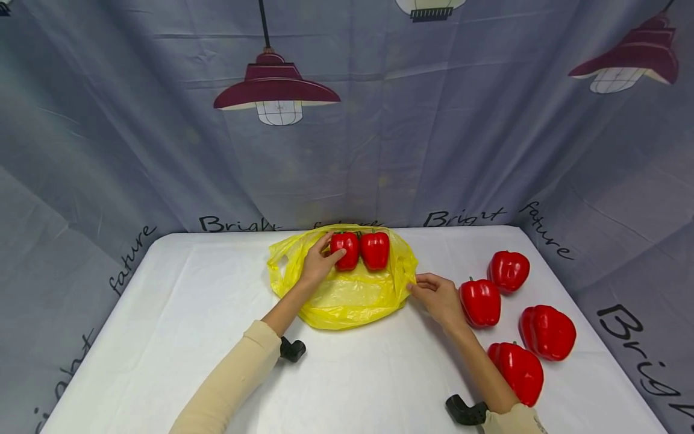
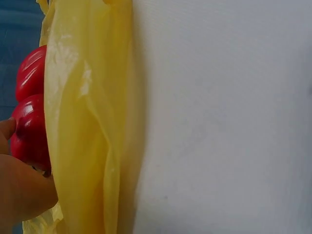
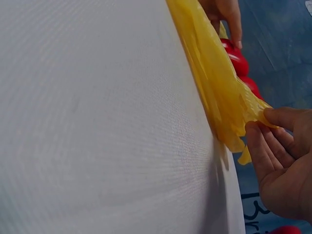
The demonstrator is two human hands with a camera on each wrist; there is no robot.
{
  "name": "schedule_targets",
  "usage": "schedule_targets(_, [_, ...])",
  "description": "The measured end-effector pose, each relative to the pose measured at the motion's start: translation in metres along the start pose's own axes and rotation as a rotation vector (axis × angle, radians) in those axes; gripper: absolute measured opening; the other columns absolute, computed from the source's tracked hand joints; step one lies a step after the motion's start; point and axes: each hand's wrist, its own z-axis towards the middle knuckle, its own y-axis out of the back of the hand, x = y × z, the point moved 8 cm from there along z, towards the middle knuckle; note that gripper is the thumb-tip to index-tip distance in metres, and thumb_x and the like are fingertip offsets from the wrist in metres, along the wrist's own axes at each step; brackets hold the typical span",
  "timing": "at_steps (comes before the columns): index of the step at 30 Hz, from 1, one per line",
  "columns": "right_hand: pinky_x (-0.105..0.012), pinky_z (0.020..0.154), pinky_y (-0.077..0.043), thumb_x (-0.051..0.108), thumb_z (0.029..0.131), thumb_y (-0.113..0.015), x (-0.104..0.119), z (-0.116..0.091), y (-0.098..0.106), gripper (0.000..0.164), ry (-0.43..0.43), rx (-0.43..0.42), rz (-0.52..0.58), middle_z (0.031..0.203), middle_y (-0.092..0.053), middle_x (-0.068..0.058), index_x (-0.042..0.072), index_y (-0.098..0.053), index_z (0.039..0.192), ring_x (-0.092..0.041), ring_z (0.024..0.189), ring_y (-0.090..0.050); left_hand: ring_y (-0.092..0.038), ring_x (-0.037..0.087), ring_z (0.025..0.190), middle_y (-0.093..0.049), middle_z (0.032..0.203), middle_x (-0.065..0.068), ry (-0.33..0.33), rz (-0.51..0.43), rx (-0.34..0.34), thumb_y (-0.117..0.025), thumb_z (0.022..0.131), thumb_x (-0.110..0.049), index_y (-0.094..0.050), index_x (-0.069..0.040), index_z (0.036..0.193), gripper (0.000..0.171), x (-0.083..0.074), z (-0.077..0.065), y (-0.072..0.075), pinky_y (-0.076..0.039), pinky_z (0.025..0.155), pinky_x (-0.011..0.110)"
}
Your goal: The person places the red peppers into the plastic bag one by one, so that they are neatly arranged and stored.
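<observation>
A yellow plastic bag (image 1: 347, 301) lies spread at the back middle of the table, its mouth open. Two red bell peppers sit side by side in it, the left pepper (image 1: 349, 244) and the right pepper (image 1: 375, 250). My left hand (image 1: 321, 259) reaches over the bag's left side and grips the left pepper, thumb on its front; the pepper hides part of the fingers. At the bag's right edge, my right hand (image 1: 436, 298) pinches the yellow plastic between thumb and fingers. In the right wrist view the pinched bag rim (image 3: 258, 112) is drawn toward that hand.
Several more red bell peppers stand at the right of the white table (image 1: 162, 337), one pepper (image 1: 480, 303) close beside my right hand and another pepper (image 1: 517, 371) partly behind the right forearm. A grey-blue printed curtain (image 1: 379, 150) hangs behind the table.
</observation>
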Motion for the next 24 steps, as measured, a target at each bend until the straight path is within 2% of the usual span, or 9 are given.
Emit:
schedule_targets(6, [-0.018, 0.072, -0.055, 0.016, 0.093, -0.073, 0.001, 0.0, 0.001, 0.031, 0.002, -0.002, 0.0, 0.097, -0.072, -0.013, -0.002, -0.07, 0.118, -0.026, 0.085, -0.066, -0.048, 0.036, 0.131, -0.045, 0.15, 0.015, 0.013, -0.007, 0.038, -0.072, 0.094, -0.021, -0.044, -0.016, 0.152, 0.064, -0.002, -0.011, 0.011, -0.047, 0.102, 0.045])
schedule_targets(13, [-0.018, 0.072, -0.055, 0.016, 0.093, -0.073, 0.003, 0.0, 0.002, 0.031, 0.01, 0.001, 0.001, 0.097, -0.072, -0.013, -0.003, -0.07, 0.117, -0.023, 0.083, -0.065, -0.048, 0.036, 0.131, -0.047, 0.147, 0.02, -0.045, 0.013, 0.047, -0.071, 0.095, -0.019, -0.042, -0.012, 0.152, 0.065, -0.018, -0.03, 0.037, -0.046, 0.102, 0.045])
schedule_targets(18, [-0.018, 0.071, -0.055, 0.017, 0.093, -0.073, 0.004, -0.001, 0.002, 0.032, 0.009, 0.006, 0.004, 0.096, -0.072, -0.013, -0.003, -0.069, 0.117, -0.022, 0.082, -0.065, -0.048, 0.034, 0.131, -0.048, 0.145, 0.021, -0.101, 0.015, -0.004, -0.07, 0.096, -0.015, -0.044, -0.007, 0.15, 0.061, -0.026, -0.04, 0.067, -0.044, 0.106, 0.043])
schedule_targets(24, [-0.018, 0.073, -0.055, 0.017, 0.093, -0.073, 0.005, -0.001, 0.003, 0.033, 0.012, 0.007, 0.019, 0.097, -0.072, -0.014, -0.004, -0.069, 0.118, -0.025, 0.084, -0.065, -0.046, 0.031, 0.132, -0.051, 0.144, 0.016, -0.131, 0.07, -0.117, -0.069, 0.096, -0.014, -0.048, -0.004, 0.146, 0.055, -0.027, -0.051, 0.108, -0.039, 0.109, 0.042])
